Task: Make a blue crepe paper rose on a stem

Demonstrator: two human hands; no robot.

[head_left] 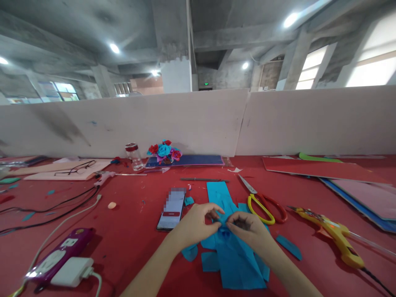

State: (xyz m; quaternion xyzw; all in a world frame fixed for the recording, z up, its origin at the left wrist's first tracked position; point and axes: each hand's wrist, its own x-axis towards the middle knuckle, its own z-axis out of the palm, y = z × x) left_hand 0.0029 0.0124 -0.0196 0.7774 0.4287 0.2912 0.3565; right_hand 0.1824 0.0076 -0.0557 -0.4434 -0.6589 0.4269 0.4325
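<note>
Blue crepe paper (243, 264) lies in a long strip across the table in front of me, with smaller cut pieces (210, 262) around it. Over the strip, my left hand (201, 225) and my right hand (249, 229) meet almost fingertip to fingertip. Between them is a small, crumpled piece of blue crepe paper (224, 234); its outline blends into the strip below. My right thumb and fingers pinch its right side. At its left edge my left thumb presses, with the index finger curved above. Scissors (261, 208) with yellow and red handles lie beyond my right hand.
A phone (172, 208) lies left of the paper, and a yellow glue gun (337, 235) at the right. Behind stand a paper flower arrangement (163, 151) and a glass jar (134, 159). A purple power strip (64, 251) with cables is at left; coloured sheets (365, 198) lie at right.
</note>
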